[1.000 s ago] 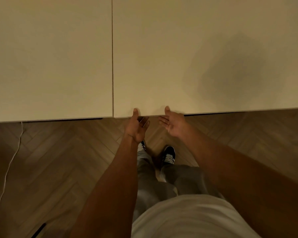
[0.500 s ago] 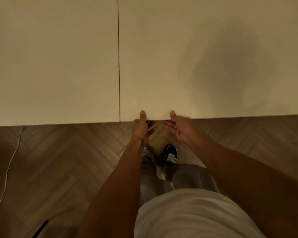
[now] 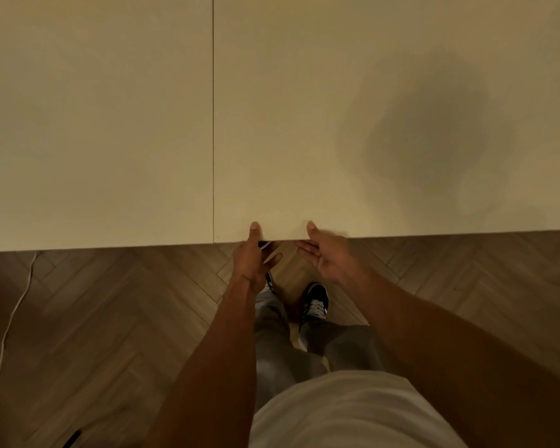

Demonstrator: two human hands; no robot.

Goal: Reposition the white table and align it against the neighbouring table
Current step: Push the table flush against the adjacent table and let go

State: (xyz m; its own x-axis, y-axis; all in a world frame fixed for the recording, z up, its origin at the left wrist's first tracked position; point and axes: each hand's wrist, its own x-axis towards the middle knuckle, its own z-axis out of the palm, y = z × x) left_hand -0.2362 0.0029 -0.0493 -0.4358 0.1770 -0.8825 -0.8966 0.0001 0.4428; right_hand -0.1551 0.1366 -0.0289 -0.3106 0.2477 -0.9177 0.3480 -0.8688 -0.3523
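Note:
Two white tabletops lie side by side, with a thin dark seam between them. The white table (image 3: 353,108) is on the right and the neighbouring table (image 3: 94,124) on the left. Their near edges look almost flush at the seam. My left hand (image 3: 254,257) and my right hand (image 3: 325,253) are at the white table's near edge, just right of the seam. Each thumb rests on the tabletop. The fingers stretch out fairly straight below the edge, pointing toward each other.
Brown herringbone wood floor (image 3: 110,318) runs in front of the tables. A thin white cable (image 3: 12,321) trails over it at the left. My legs and dark shoes (image 3: 316,302) stand close to the table edge. A soft shadow (image 3: 427,130) falls on the white table.
Both hands have moved up to the table edge and the thumbs now lie on its top. The table edge sits a little nearer in view.

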